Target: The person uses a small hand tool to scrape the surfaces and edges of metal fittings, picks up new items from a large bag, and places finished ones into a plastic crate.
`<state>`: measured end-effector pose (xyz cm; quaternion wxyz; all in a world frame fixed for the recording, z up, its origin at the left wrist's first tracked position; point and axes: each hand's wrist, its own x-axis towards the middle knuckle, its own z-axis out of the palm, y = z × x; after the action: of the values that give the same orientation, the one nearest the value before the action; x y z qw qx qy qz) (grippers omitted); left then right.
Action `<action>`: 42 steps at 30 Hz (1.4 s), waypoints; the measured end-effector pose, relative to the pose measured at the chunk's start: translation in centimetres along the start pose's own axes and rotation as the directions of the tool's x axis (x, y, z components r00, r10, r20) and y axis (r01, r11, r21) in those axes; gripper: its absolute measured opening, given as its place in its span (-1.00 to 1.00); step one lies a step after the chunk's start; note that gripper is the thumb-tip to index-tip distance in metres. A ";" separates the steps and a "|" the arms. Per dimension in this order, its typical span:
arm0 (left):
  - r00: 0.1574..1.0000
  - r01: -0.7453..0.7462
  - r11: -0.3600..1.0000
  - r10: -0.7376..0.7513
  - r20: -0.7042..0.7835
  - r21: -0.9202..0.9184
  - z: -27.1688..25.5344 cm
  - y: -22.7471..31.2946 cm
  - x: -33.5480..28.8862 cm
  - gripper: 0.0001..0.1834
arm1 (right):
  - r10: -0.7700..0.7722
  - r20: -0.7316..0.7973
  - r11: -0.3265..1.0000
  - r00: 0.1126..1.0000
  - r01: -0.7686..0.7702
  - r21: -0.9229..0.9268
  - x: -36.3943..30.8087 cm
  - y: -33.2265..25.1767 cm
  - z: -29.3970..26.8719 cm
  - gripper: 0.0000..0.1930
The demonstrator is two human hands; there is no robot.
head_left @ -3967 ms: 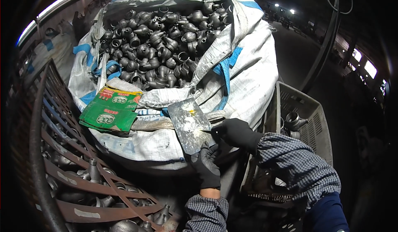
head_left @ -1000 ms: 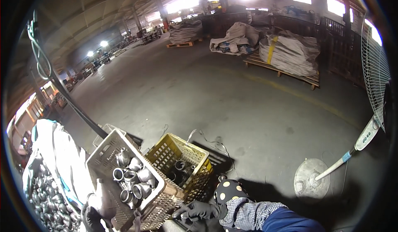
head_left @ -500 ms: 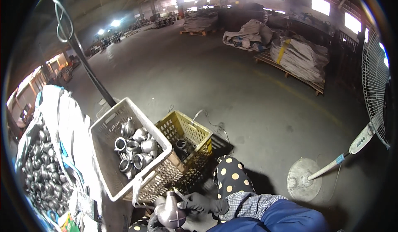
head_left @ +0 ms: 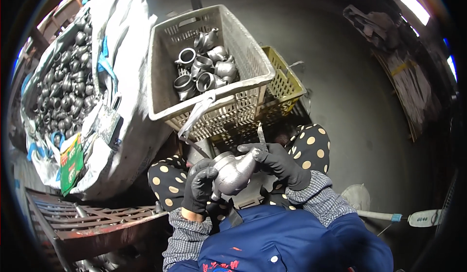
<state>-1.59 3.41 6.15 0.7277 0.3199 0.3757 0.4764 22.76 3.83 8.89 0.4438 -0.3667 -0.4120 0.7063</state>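
Note:
Over my lap I hold a grey cast-metal pipe fitting [head_left: 234, 174], rounded in the body with a narrow neck and a wider collar. My left hand [head_left: 198, 183], in a dark glove, is closed against its left side. At the neck, the fingers of my gloved right hand [head_left: 282, 165] grip from the right. A thin, pale, flat tool [head_left: 261, 136] sticks up from between those same fingers; its lower part is hidden, and its exact kind cannot be made out. Similar metal fittings [head_left: 202, 67] lie in the off-white plastic crate [head_left: 214, 96] just ahead.
A yellow crate [head_left: 297, 89] stands against the off-white one. On the left is a large white sack [head_left: 131, 43] heaped with dark fittings [head_left: 65, 89]. Below it stands a reddish slatted metal rack [head_left: 107, 230]. A fan's pole [head_left: 382, 215] is at right, a wrapped pallet [head_left: 406, 84] beyond.
The view has swung down and to the left, so crates and sack sit higher. The fitting has turned in my hands, its neck now toward my right hand. Both hands are now plainly seen.

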 end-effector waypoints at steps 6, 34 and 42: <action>0.996 -0.092 0.962 0.091 0.013 0.257 0.3 0.7 -0.4 -0.73 | -0.017 -0.030 0.967 0.999 0.009 -0.253 0.3 0.5 -0.3 -0.73; 0.969 0.193 0.973 -0.169 0.178 -0.126 0.1 -4.0 -0.6 -0.63 | -0.203 0.314 0.555 0.928 0.373 -0.744 0.1 -3.0 -0.1 -0.37; 0.991 0.115 0.883 -0.072 0.110 -0.456 0.1 -3.7 -1.0 -0.30 | -0.237 0.275 0.622 0.932 0.363 -0.693 -4.0 -3.2 1.4 -0.52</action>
<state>-0.10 1.24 3.43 0.8209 0.1405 0.2340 0.5015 23.92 0.64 12.90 0.3370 -0.3826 -0.7491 0.4230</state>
